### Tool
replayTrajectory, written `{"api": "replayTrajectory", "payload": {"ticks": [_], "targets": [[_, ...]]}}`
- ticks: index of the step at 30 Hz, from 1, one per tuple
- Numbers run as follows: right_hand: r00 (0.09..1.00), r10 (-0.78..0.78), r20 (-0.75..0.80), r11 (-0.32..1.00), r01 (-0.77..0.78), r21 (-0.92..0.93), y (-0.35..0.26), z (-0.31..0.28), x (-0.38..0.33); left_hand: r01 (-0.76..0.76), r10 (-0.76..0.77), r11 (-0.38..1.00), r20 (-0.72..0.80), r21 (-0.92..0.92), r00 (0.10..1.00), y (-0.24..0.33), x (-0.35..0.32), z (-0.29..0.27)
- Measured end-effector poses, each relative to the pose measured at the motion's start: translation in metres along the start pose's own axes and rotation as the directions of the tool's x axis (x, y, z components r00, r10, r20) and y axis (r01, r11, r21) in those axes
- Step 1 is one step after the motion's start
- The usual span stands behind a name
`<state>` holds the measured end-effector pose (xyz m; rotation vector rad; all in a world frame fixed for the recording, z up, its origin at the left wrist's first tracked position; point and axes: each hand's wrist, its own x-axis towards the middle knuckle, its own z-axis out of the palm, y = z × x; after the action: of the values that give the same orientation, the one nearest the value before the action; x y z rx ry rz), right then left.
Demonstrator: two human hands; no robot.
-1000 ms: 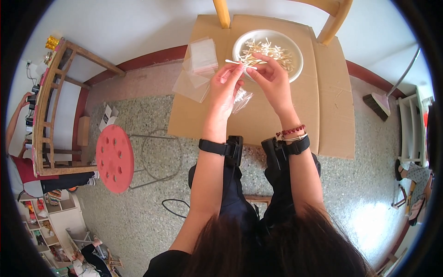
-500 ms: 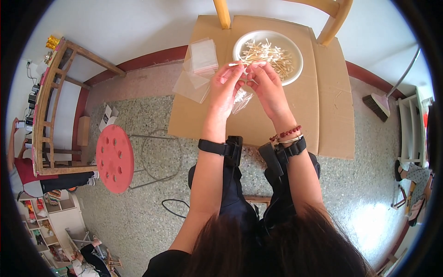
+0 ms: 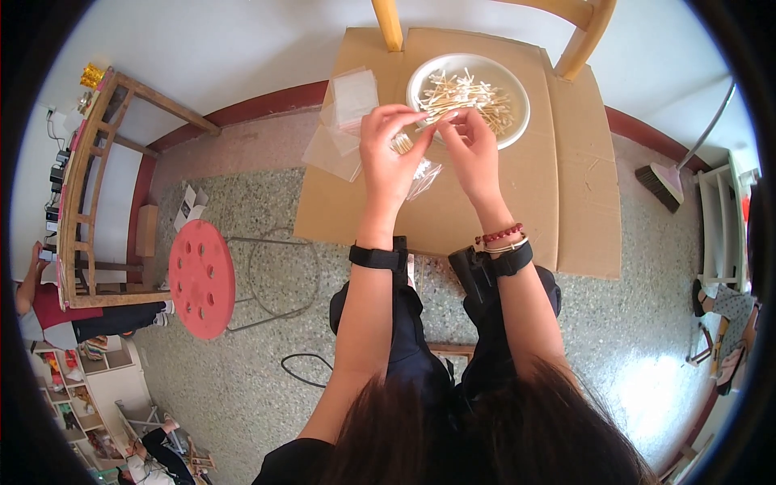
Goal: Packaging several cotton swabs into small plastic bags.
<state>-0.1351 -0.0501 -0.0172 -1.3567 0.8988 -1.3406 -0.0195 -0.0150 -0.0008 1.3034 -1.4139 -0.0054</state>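
Left hand point(image 3: 388, 153) pinched a small bundle of sticks point(image 3: 401, 143) with a clear bag point(image 3: 422, 174) hanging below; right hand point(image 3: 473, 149) closed its fingertips on them, apparently steadying both. Bowl point(image 3: 517, 89) of sticks sat just beyond on the cardboard-topped bench point(image 3: 485, 226), spare bags point(image 3: 347, 113) leftward.

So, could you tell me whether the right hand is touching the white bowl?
Cannot tell: in the head view the right hand overlaps the white bowl's near rim, hiding any gap.
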Motion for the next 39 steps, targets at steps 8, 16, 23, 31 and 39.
{"api": "replayTrajectory", "payload": {"ticks": [8,16,23,31,39], "targets": [[0.991,0.083,0.106,0.989,-0.095,0.113,-0.007,0.002,-0.001,0.33,-0.311,0.89,0.109,-0.314,0.944,-0.002,-0.006,0.004],[0.92,0.223,0.324,0.741,-0.375,0.557,-0.008,0.005,-0.005,0.471,-0.407,0.398,0.309,-0.787,0.86,-0.001,-0.004,0.003],[0.937,0.191,0.294,0.743,-0.334,0.58,-0.008,0.004,-0.005,0.541,-0.476,0.304,0.367,-0.784,0.799,-0.004,-0.001,-0.005],[0.944,0.181,0.277,0.725,-0.318,0.611,-0.008,0.005,-0.006,0.559,-0.49,0.298,0.379,-0.774,0.785,-0.005,-0.002,-0.008],[0.938,0.199,0.284,0.928,-0.273,0.252,-0.021,-0.008,-0.001,0.574,-0.501,0.364,0.365,-0.734,0.785,-0.013,0.0,-0.016]]}}
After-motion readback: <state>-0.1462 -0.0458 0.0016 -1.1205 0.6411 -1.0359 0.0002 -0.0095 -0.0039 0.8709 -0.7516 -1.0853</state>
